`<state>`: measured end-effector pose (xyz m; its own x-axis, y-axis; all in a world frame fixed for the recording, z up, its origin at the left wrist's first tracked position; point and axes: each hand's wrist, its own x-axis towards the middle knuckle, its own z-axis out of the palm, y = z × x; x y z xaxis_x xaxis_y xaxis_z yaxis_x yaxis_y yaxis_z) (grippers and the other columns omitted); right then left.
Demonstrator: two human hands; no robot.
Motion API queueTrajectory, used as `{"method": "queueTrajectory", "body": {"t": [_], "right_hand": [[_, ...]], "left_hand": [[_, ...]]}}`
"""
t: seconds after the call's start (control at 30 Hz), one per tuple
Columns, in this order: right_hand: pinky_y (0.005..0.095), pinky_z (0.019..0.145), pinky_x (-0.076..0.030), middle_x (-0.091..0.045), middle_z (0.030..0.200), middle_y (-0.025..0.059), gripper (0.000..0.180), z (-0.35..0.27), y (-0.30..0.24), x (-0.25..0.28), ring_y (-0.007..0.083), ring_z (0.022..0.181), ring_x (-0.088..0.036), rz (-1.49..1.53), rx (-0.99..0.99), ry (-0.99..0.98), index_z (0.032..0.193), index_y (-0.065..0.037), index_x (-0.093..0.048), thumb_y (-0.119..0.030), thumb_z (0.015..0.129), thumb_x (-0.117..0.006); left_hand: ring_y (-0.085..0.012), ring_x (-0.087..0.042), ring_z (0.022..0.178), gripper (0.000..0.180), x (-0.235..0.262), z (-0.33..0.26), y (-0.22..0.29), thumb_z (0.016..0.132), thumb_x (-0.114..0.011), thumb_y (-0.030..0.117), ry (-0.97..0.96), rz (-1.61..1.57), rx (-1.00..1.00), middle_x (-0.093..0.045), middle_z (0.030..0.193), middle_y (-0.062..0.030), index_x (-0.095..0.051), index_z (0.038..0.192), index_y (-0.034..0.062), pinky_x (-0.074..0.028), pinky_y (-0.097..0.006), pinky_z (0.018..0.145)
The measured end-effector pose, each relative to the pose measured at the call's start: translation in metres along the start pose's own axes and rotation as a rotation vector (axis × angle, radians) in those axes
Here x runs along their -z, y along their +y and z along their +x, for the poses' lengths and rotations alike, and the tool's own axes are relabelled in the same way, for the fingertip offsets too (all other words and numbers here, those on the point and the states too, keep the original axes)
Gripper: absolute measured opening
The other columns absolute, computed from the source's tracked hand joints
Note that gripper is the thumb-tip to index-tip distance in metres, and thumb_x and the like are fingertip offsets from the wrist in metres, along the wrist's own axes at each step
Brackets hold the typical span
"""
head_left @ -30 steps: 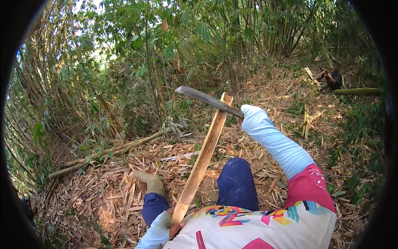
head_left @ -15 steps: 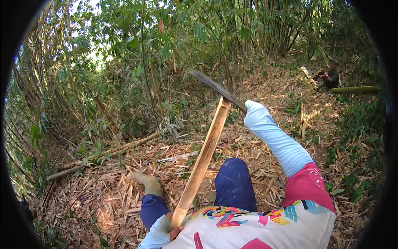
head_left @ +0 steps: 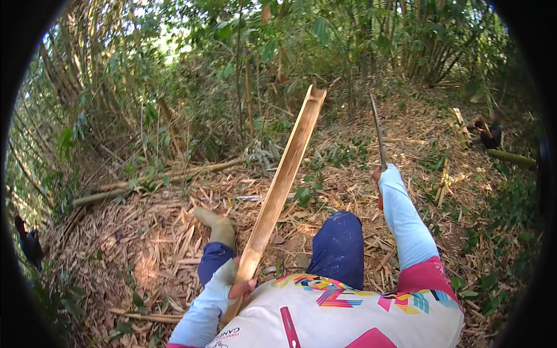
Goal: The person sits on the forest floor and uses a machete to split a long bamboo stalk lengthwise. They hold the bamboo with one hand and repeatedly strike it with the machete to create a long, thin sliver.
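Observation:
My left hand [head_left: 242, 289] grips the lower end of a long split bamboo piece [head_left: 284, 180], close against my shirt. The piece slants up and away, its pale hollow side facing me and a node at its top end. Out to the right, my right hand [head_left: 378, 176] is closed around the handle of a machete [head_left: 378, 127]. Its dark blade points upward, seen nearly edge-on, apart from the bamboo. The sleeve hides part of that hand.
Dry bamboo litter [head_left: 156, 249] covers the ground around my bent legs. A bamboo pole [head_left: 104, 196] lies at left. Another person [head_left: 492, 134] sits far right beside a green pole [head_left: 510, 158]; a dark figure [head_left: 29, 246] shows at the left edge. Bamboo thickets stand behind.
The machete has come off the bamboo's top end and swung right, its blade now upright. My left hand has lifted the bamboo higher. The view has shifted slightly.

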<state>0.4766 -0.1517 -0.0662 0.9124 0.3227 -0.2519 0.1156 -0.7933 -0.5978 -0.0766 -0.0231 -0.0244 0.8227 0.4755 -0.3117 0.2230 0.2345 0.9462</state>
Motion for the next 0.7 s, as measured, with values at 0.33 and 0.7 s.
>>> {"method": "queueTrajectory", "body": {"t": [0.33, 0.7], "right_hand": [[0.0289, 0.045, -0.042, -0.058, 0.065, 0.0025, 0.025, -0.15, -0.034, -0.047, 0.0107, 0.05, -0.052, 0.725, 0.324, -0.208, 0.095, -0.002, -0.059, -0.014, 0.082, -0.076], [0.0261, 0.044, -0.045, -0.059, 0.062, 0.002, 0.024, -0.199, -0.068, -0.101, 0.0097, 0.05, -0.056, 0.921, 0.465, -0.476, 0.09, -0.001, -0.062, -0.014, 0.081, -0.08]], "left_hand": [[-0.0161, -0.059, 0.055, 0.092, -0.002, 0.023, 0.045, 0.075, -0.082, 0.032, 0.101, -0.033, -0.149, -0.058, 0.079, -0.0076, -0.032, 0.142, -0.0059, -0.05, -0.028, 0.05], [-0.0155, -0.06, 0.061, 0.071, -0.004, 0.048, 0.051, 0.078, -0.08, 0.015, 0.062, -0.08, -0.29, -0.06, 0.083, -0.0077, -0.04, 0.135, -0.0015, -0.052, -0.029, 0.053]]}}
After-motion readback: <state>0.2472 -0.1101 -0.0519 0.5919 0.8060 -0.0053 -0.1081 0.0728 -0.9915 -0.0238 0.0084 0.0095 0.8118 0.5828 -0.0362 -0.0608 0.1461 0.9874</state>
